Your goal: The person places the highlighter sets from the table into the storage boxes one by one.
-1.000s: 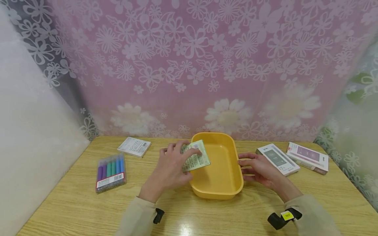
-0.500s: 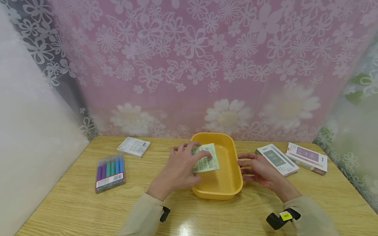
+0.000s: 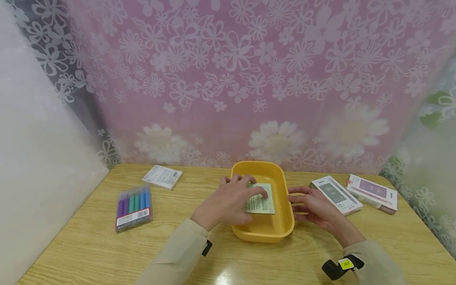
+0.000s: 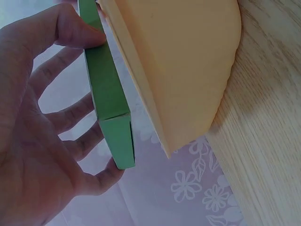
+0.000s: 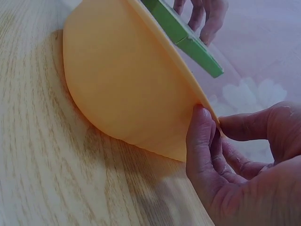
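Green box (image 3: 261,206) clamped between the thumb and fingers (image 4: 56,68) of the left hand (image 3: 228,202), over the open top of the yellow basin (image 3: 261,237). Printed face upward, one finger bent onto it; in the left wrist view, thumb on the narrow side, other fingers spaced apart along the length. In the right wrist view, one end of the box visible past the basin's rim.

At the basin's right side, the right hand (image 3: 315,208): fingers spread apart, tips touching the wall and rim. Cannot tell whether clamped on the rim or merely resting there.

Just beside the right hand, flat on the wooden surface (image 3: 82,241), a white box with a grey-green panel (image 3: 335,194). Farther right, close to that one, a white box with a purple panel (image 3: 372,194).

On the left, well apart from the basin, a clear case of markers (image 3: 133,208) in purple, green and blue, with a white label across the lower part. Behind the case, a flat pale box (image 3: 162,177) with a barcode. Beyond the back edge, a pink curtain (image 3: 221,107) with white flowers. Around both forearms, beige sleeves (image 3: 174,255).
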`<state>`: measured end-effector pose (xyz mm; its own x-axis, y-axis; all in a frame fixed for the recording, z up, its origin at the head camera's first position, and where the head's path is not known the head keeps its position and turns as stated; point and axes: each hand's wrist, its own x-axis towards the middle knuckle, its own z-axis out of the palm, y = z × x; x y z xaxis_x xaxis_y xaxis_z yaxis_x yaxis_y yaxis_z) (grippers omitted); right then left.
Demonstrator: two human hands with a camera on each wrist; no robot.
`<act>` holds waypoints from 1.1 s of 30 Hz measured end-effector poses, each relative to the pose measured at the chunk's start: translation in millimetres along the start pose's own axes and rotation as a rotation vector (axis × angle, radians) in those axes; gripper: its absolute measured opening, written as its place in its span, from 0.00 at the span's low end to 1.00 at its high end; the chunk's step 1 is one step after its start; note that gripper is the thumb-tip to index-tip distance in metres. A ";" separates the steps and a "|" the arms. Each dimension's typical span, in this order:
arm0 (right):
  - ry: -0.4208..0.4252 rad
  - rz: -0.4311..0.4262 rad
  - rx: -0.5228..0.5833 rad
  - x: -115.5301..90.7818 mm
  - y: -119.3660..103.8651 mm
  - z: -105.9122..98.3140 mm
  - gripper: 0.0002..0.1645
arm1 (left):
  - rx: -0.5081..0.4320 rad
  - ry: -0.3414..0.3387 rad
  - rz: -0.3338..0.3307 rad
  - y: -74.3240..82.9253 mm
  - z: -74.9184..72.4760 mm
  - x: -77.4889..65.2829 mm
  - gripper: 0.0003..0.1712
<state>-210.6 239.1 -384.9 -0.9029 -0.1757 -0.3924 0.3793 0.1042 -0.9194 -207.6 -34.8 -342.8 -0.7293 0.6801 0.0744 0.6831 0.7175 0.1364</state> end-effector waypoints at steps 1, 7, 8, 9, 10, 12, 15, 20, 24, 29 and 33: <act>0.002 0.002 0.000 -0.1 -0.3 0.0 0.32 | -0.001 -0.012 0.000 0.8 -0.2 1.8 0.32; 0.013 0.001 -0.004 0.3 -2.4 -0.7 0.31 | -0.020 -0.093 -0.006 4.8 0.3 15.0 0.30; 0.011 -0.001 -0.006 0.5 -2.6 -0.9 0.31 | -0.021 -0.107 -0.007 5.2 1.4 17.2 0.30; 0.007 -0.003 -0.005 0.7 -2.7 -1.2 0.31 | -0.020 -0.121 -0.008 5.4 2.6 19.1 0.30; 0.005 -0.005 -0.006 0.8 -2.7 -1.3 0.30 | -0.018 -0.133 -0.009 5.7 3.9 20.8 0.30; 0.002 -0.005 -0.008 0.9 -2.5 -1.6 0.31 | -0.010 -0.152 -0.007 6.1 6.9 23.7 0.30; 0.005 -0.002 -0.015 0.6 -2.2 -1.8 0.32 | 0.000 -0.172 -0.003 6.4 11.3 27.0 0.29; 0.010 0.003 -0.024 1.6 -2.2 -1.9 0.33 | -0.016 -0.212 -0.001 6.3 16.7 31.6 0.28; 0.002 0.000 -0.013 3.2 -1.2 -1.9 0.32 | -0.024 -0.257 -0.007 6.1 21.8 35.1 0.28; -0.009 -0.004 -0.003 2.6 1.1 -1.9 0.32 | -0.034 -0.288 -0.013 6.7 29.7 37.3 0.29; -0.010 -0.009 -0.006 2.1 2.1 -2.1 0.33 | -0.035 -0.294 -0.015 7.8 33.1 38.0 0.28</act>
<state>-212.2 241.1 -387.6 -0.9043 -0.1862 -0.3842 0.3698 0.1084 -0.9228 -228.7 1.6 -371.6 -0.6935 0.6873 -0.2162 0.6665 0.7259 0.1697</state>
